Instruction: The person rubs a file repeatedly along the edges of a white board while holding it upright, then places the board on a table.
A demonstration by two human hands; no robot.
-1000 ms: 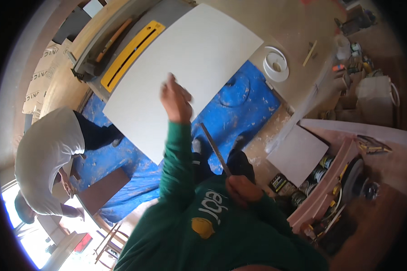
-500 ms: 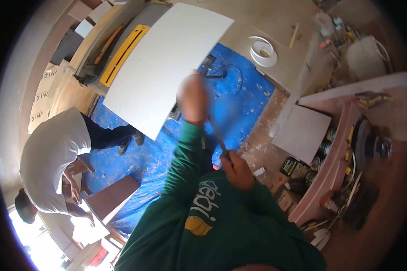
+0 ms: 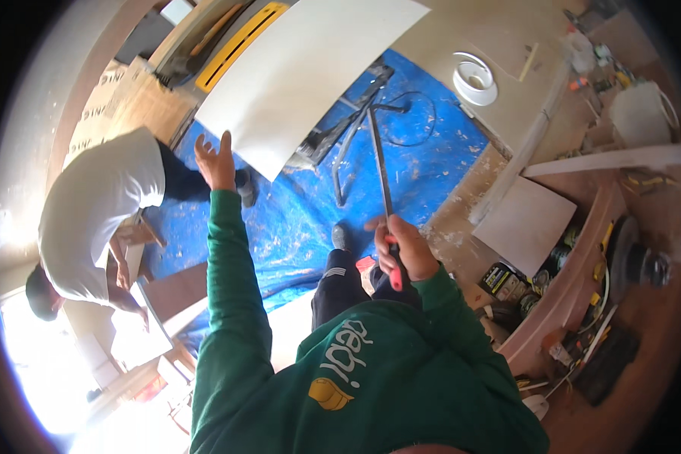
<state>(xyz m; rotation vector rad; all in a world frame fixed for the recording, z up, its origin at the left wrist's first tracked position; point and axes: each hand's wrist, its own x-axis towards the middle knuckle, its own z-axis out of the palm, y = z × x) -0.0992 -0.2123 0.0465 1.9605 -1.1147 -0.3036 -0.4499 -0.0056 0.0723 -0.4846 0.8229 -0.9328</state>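
My right hand [image 3: 412, 246] is wrapped round the red and black handle of a long, thin metal file [image 3: 380, 163], whose blade points away from me over the floor. My left hand [image 3: 217, 160] reaches out with fingers spread and nothing in it. It is beside the near left corner of a large white panel [image 3: 303, 68], and whether it touches the edge I cannot tell. The panel lies tilted across a bench with a black stand [image 3: 356, 106] partly under it.
A blue sheet [image 3: 439, 136] covers the floor. At left another person [image 3: 102, 189] in a white shirt bends over boards. A yellow slotted bar [image 3: 242, 45] lies behind the panel. A roll of white edging strip [image 3: 474, 78] sits at far right, and a pinkish shelf [image 3: 575, 280] with tools stands nearer.
My left hand has swung left, away from the file and the middle of the panel, and opened. The file now shows clearly in my right hand. The view has shifted.
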